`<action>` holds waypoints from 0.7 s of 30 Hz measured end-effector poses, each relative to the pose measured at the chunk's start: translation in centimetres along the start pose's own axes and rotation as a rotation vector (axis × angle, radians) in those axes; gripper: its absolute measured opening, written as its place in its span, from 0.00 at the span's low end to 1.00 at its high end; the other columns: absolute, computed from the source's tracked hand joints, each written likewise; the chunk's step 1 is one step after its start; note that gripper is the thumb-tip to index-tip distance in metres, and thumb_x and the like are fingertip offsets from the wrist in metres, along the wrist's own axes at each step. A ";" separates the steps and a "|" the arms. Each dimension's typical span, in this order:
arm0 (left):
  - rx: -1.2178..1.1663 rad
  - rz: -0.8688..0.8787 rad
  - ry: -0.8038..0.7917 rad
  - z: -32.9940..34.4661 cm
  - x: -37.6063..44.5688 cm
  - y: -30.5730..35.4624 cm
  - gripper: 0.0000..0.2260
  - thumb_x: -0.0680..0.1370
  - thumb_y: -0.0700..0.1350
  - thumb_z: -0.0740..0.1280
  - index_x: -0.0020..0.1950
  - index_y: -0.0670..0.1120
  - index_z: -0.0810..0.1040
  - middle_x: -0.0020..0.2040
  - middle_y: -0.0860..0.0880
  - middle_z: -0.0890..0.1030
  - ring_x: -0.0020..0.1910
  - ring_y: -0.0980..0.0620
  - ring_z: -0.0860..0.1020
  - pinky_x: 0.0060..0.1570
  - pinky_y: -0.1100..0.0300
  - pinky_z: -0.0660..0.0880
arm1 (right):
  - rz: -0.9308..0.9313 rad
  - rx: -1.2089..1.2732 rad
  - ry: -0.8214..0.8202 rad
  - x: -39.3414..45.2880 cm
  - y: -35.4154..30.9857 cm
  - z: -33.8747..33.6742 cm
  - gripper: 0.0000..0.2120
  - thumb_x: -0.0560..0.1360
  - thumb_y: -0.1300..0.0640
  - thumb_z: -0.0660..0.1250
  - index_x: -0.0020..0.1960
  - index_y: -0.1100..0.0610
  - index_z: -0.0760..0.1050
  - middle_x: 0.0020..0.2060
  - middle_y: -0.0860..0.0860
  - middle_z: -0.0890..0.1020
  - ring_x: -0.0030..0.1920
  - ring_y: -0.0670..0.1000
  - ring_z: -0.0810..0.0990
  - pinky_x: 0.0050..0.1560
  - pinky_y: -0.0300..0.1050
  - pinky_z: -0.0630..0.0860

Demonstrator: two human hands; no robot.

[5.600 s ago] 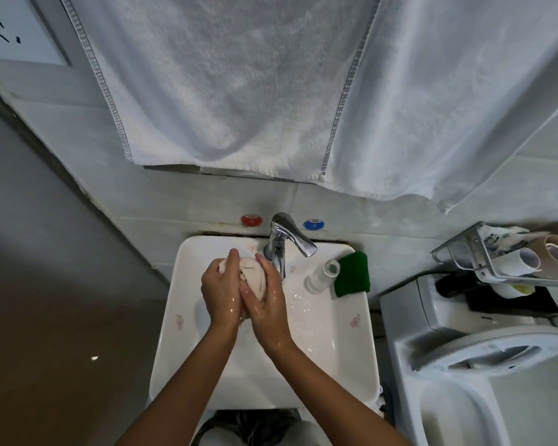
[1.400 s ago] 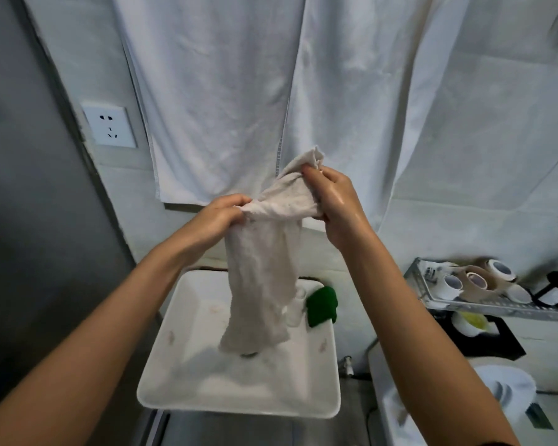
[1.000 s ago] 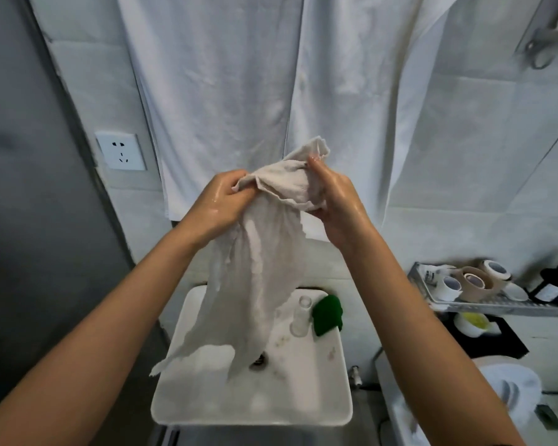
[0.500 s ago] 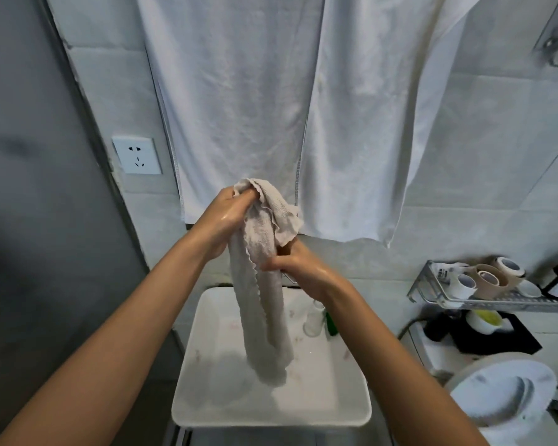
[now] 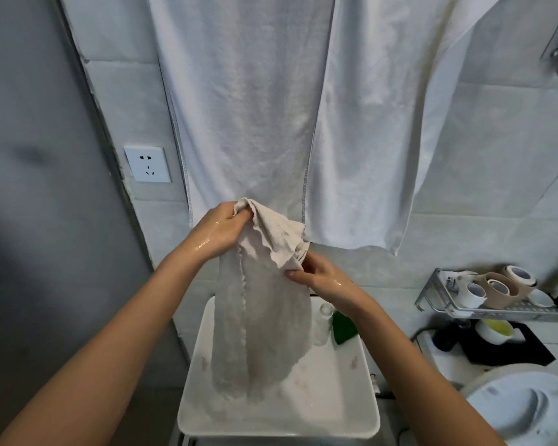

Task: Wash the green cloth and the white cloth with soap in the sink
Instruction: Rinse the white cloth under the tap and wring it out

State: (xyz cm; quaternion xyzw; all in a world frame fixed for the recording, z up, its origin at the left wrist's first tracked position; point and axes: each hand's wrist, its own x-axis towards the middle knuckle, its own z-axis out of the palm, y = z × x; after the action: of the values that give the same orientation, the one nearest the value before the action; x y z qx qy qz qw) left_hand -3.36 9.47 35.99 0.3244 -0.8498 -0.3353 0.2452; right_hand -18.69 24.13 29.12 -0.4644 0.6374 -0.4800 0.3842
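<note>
The wet white cloth (image 5: 264,317) hangs spread out above the white sink (image 5: 335,410). My left hand (image 5: 219,231) grips its top corner at chest height. My right hand (image 5: 316,276) pinches the cloth's right edge a little lower. Both hands glisten with water. The green cloth (image 5: 343,325) lies folded on the sink's back right rim, partly hidden behind my right wrist. A small clear bottle (image 5: 323,320) stands beside it. The tap is hidden behind the white cloth.
Two large white towels (image 5: 271,107) hang on the wall above the sink. A wall socket (image 5: 147,164) is to the left. A metal shelf (image 5: 496,304) with tape rolls is on the right, and a toilet (image 5: 522,410) stands below it.
The white cloth was a wrung ball in the sink, then got lifted and shaken out. In the last half second it has opened wider, and my right hand moved to its right edge.
</note>
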 end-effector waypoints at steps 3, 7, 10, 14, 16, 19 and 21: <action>0.449 0.024 0.051 -0.5 -0.3 -0.2 0.16 0.81 0.53 0.50 0.44 0.48 0.74 0.41 0.46 0.77 0.43 0.41 0.75 0.39 0.51 0.69 | 0.029 -0.028 -0.072 -0.6 0.1 -0.3 0.16 0.80 0.60 0.62 0.66 0.47 0.67 0.60 0.43 0.77 0.58 0.41 0.77 0.59 0.35 0.74; 0.378 -0.005 0.063 -1.0 -0.4 -0.6 0.16 0.81 0.51 0.54 0.43 0.43 0.76 0.37 0.44 0.77 0.39 0.41 0.76 0.37 0.50 0.74 | 0.024 -0.140 -0.032 -0.6 0.7 -0.7 0.18 0.79 0.53 0.64 0.67 0.47 0.67 0.61 0.45 0.77 0.61 0.47 0.76 0.66 0.46 0.72; 0.011 -0.067 0.068 -1.4 -0.4 -0.9 0.17 0.80 0.47 0.59 0.33 0.43 0.74 0.30 0.44 0.70 0.30 0.45 0.70 0.33 0.54 0.72 | 0.080 -0.076 0.082 -0.8 0.5 -1.6 0.18 0.75 0.49 0.69 0.62 0.52 0.71 0.52 0.50 0.80 0.52 0.51 0.80 0.60 0.51 0.75; -0.286 -0.159 0.047 -1.3 -0.7 -1.3 0.16 0.79 0.45 0.63 0.31 0.45 0.73 0.28 0.47 0.64 0.27 0.51 0.63 0.29 0.60 0.59 | 0.146 -0.141 0.038 -1.1 0.0 -4.2 0.20 0.69 0.47 0.75 0.55 0.54 0.75 0.52 0.53 0.81 0.51 0.51 0.79 0.59 0.54 0.75; -0.332 -0.206 0.078 -1.3 -0.6 -1.4 0.16 0.78 0.47 0.66 0.32 0.42 0.76 0.27 0.48 0.69 0.27 0.53 0.67 0.29 0.61 0.61 | 0.194 -0.313 -0.114 -1.5 -0.1 -5.2 0.18 0.67 0.47 0.76 0.52 0.54 0.79 0.49 0.52 0.83 0.50 0.52 0.81 0.56 0.50 0.76; -0.390 -0.231 0.124 -1.6 -0.4 -1.5 0.13 0.76 0.49 0.68 0.41 0.39 0.79 0.35 0.42 0.72 0.35 0.48 0.69 0.33 0.58 0.62 | 0.230 -0.435 -0.200 -2.0 0.0 -5.5 0.05 0.72 0.55 0.74 0.38 0.52 0.81 0.33 0.45 0.82 0.39 0.47 0.80 0.44 0.41 0.74; -0.407 -0.232 0.122 -1.8 -0.3 -1.3 0.13 0.76 0.49 0.68 0.37 0.42 0.78 0.36 0.41 0.72 0.35 0.47 0.69 0.32 0.58 0.62 | 0.238 -0.436 -0.171 -1.9 0.4 -5.4 0.08 0.73 0.53 0.72 0.36 0.50 0.80 0.33 0.45 0.80 0.38 0.46 0.78 0.45 0.42 0.72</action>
State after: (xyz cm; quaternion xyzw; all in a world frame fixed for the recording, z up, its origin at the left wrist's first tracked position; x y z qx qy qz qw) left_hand -1.47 8.25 36.21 0.3836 -0.7053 -0.5053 0.3164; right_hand -23.37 27.34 30.13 -0.4967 0.7413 -0.2417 0.3813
